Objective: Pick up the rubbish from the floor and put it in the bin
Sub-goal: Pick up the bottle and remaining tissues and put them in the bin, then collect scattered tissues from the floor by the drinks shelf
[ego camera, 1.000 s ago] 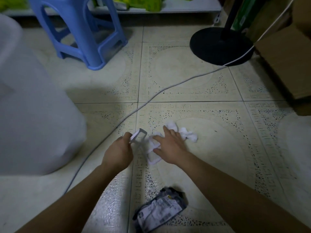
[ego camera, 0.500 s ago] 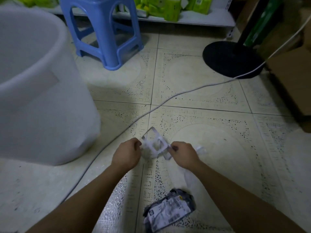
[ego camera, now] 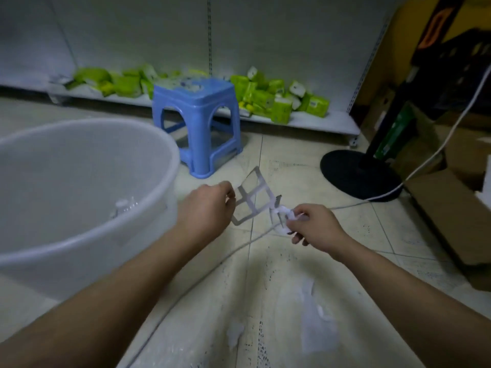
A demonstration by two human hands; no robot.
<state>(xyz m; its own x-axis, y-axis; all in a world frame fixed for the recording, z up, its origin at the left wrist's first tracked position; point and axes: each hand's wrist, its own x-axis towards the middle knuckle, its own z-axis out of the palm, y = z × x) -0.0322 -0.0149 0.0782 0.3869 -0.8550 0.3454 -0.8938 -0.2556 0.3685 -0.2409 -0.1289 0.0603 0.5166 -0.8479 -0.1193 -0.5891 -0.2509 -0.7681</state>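
Observation:
My left hand [ego camera: 206, 205] grips a grey-white plastic grid frame [ego camera: 252, 199] by its left edge and holds it up above the floor. Just right of it, my right hand [ego camera: 314, 225] is closed on a crumpled white tissue [ego camera: 283, 217] that touches the frame's lower right corner. The large white translucent bin [ego camera: 87, 197] stands open at the left, its rim right beside my left hand; a clear bottle lies inside it. White scraps of tissue [ego camera: 317, 325] remain on the tiles near the bottom of the view.
A blue plastic stool [ego camera: 198, 120] stands behind the bin. A black fan base [ego camera: 356, 175] and cardboard boxes [ego camera: 451, 203] sit at the right. A white cable [ego camera: 239, 245] runs across the floor under my hands. Green packets [ego camera: 268, 98] lie on a low shelf.
Both hands have risen from the floor with the frame and the tissue and moved toward the bin. My view has tilted up; the dark wrapper near my arms is out of sight.

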